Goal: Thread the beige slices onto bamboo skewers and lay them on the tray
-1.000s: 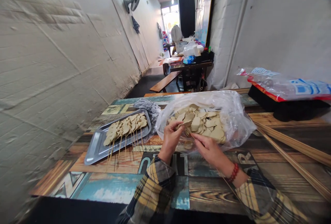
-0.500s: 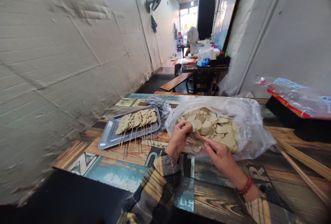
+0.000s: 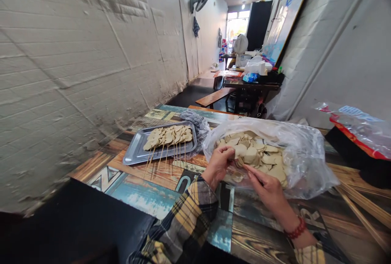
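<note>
My left hand (image 3: 219,165) pinches a pale round slice at the mouth of a clear plastic bag (image 3: 305,162) full of pale flat slices (image 3: 259,156). Close beside it, my right hand (image 3: 266,186) has its fingers together around a thin bamboo skewer whose tip meets that slice. A red bead bracelet (image 3: 295,230) is on my right wrist. To the left, a metal tray (image 3: 137,152) holds several skewers loaded with slices (image 3: 169,136), their sticks reaching over its front rim.
The table (image 3: 143,199) has a patterned wood top, with a white brick wall close on the left. Loose bamboo sticks (image 3: 363,205) lie at the right. A black box with a red-and-blue plastic pack (image 3: 360,132) stands at the far right. Benches and another table stand down the corridor.
My view has swung left, shifting everything rightward in the picture. Both hands stay at the bag's mouth with the slice and skewer.
</note>
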Demonstrator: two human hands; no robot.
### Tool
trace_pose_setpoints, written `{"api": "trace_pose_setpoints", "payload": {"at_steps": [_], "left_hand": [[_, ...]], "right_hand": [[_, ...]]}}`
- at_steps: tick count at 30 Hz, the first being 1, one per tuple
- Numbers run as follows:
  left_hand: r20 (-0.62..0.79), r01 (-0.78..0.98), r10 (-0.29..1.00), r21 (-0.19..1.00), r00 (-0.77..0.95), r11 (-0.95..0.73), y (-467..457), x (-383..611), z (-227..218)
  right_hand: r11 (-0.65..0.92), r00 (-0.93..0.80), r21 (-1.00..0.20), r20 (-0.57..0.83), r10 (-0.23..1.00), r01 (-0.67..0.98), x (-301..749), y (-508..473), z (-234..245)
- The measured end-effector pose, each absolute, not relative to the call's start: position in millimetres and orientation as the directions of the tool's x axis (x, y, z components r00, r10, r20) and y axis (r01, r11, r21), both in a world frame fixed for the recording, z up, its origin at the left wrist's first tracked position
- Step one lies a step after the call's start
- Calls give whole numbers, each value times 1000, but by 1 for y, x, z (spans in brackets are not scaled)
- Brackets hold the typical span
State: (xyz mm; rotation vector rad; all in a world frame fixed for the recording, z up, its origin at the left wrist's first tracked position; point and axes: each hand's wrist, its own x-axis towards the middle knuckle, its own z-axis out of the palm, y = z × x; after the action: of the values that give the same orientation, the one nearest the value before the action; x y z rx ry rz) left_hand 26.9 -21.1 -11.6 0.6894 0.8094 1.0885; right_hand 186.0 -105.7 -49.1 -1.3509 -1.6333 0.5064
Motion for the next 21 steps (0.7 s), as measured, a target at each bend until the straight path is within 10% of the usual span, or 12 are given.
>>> {"api": "trace_pose_setpoints", "payload": {"at_steps": [21], "left_hand": [[-171, -425, 962, 871, 211, 248, -25, 30, -14]], "right_hand": [[252, 51, -848, 310, 949, 465, 183, -105, -42]]}}
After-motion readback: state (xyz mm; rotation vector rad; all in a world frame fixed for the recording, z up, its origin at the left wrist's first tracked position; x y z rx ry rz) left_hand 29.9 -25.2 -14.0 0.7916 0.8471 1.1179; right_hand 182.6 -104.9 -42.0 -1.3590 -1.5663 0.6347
